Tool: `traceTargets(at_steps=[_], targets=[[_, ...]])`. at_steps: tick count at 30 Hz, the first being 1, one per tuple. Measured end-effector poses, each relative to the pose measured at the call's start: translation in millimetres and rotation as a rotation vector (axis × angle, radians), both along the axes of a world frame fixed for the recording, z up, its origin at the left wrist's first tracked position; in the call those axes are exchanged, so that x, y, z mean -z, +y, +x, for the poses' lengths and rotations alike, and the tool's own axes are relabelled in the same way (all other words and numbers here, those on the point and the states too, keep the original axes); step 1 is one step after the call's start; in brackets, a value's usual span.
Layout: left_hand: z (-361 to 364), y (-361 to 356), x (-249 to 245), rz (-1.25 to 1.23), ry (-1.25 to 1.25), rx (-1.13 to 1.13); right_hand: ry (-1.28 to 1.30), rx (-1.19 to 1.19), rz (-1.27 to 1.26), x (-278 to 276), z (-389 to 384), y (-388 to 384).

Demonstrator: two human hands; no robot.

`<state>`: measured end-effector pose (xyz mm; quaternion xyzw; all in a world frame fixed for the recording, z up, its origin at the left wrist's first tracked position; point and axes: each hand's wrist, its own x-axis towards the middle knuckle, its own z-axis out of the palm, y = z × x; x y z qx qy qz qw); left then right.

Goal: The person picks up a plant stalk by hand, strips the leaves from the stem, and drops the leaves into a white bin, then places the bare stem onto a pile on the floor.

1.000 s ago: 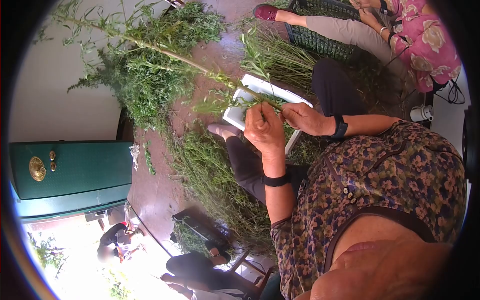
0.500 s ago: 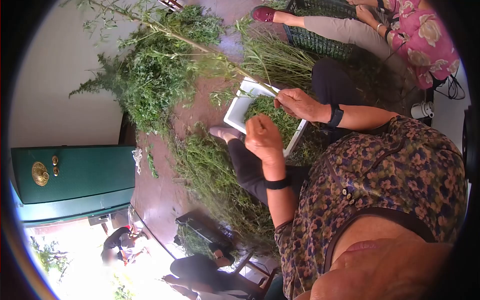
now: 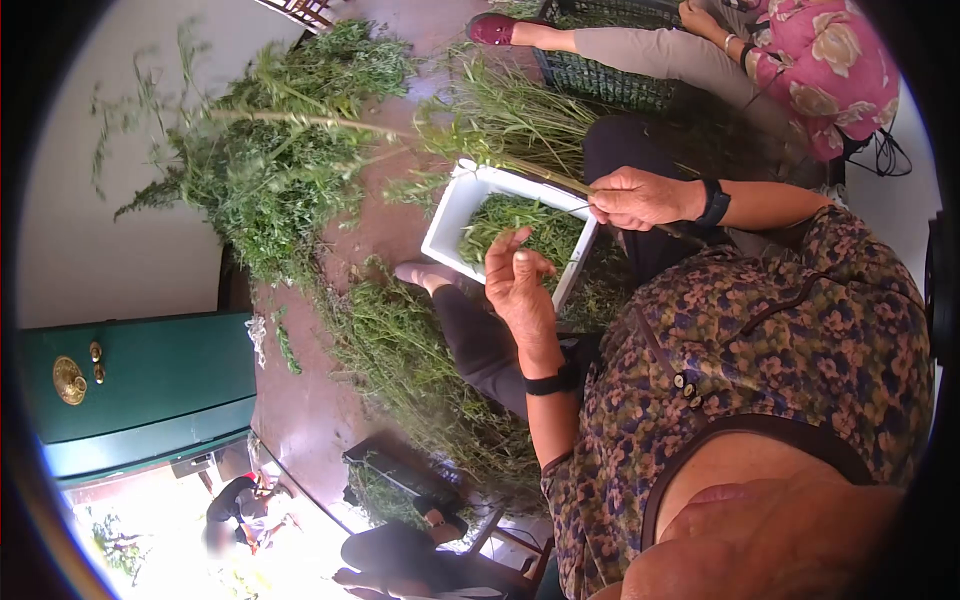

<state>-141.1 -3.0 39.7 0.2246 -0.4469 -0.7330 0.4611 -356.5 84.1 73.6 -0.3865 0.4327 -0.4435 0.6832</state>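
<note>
My right hand (image 3: 645, 199), with a dark watch on its wrist, grips a long leafy plant stalk (image 3: 550, 177) near its base. The stalk reaches across to the upper left, where its leafy end is blurred. My left hand (image 3: 522, 295), a dark band at its wrist, is raised by the near side of a white tub (image 3: 436, 236) with its fingers apart. I see nothing held in it. Loose green leaves (image 3: 505, 217) lie in the tub, which stands between my legs.
Heaps of cut green plants (image 3: 290, 150) cover the floor ahead, with more plants (image 3: 420, 360) beside my leg. A co-worker in a pink flowered top (image 3: 835, 70) sits by a dark crate (image 3: 600, 75). Another person (image 3: 400, 550) sits near a black box (image 3: 400, 475). A green door (image 3: 150, 375) stands at left.
My left hand has opened from a fist. The stalk in my right hand has swung lower and its far end is smeared by motion. The whole view has shifted slightly.
</note>
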Motion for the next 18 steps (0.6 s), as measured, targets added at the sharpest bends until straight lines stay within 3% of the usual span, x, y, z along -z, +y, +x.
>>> traceTargets(at_steps=[3,7,11,15,18], targets=[[-0.4,13.9,-2.6,0.028,-0.024,-0.111,0.088,-0.035,0.093,3.3,-7.0,22.1],[8.1,21.5,13.3,-0.043,-0.347,-0.264,0.012,-0.101,0.252,22.1,-6.2,44.0],[22.4,23.6,26.8,0.059,-0.493,-0.111,-0.007,-0.105,0.379,39.1,-1.3,48.9],[28.0,24.9,46.7,0.255,-0.284,-0.106,-0.008,-0.112,0.428,53.9,-4.1,44.5],[26.8,23.2,53.4,0.268,-0.278,-0.149,0.189,-0.096,0.317,68.9,0.8,41.4]])
